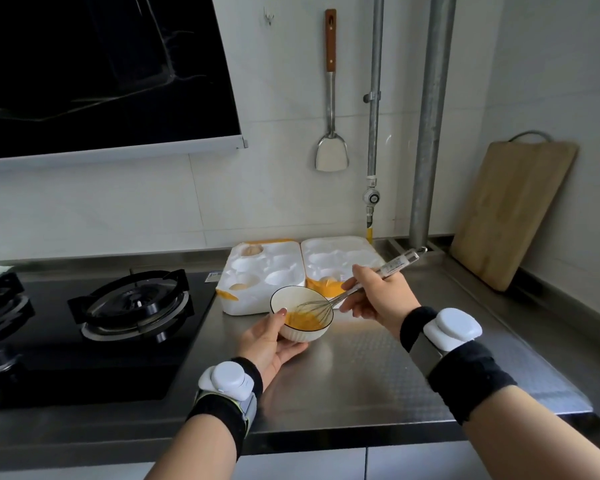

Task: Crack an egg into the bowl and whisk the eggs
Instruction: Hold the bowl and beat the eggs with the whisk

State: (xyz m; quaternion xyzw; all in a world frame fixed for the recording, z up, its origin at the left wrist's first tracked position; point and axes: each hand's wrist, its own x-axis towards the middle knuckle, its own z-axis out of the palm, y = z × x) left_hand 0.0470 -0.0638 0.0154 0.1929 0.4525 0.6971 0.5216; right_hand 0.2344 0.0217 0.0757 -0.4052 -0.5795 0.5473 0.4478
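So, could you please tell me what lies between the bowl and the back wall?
The open white egg tray, holding a few eggs, lies on the counter behind the bowl; the head view shows it.

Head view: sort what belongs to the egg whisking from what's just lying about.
In the job: bowl, beaten egg, whisk, left hand holding the bowl, right hand gripping the whisk, foam egg trays.
Lying about: hanging spatula, cutting board leaning on the wall, gas stove, range hood.
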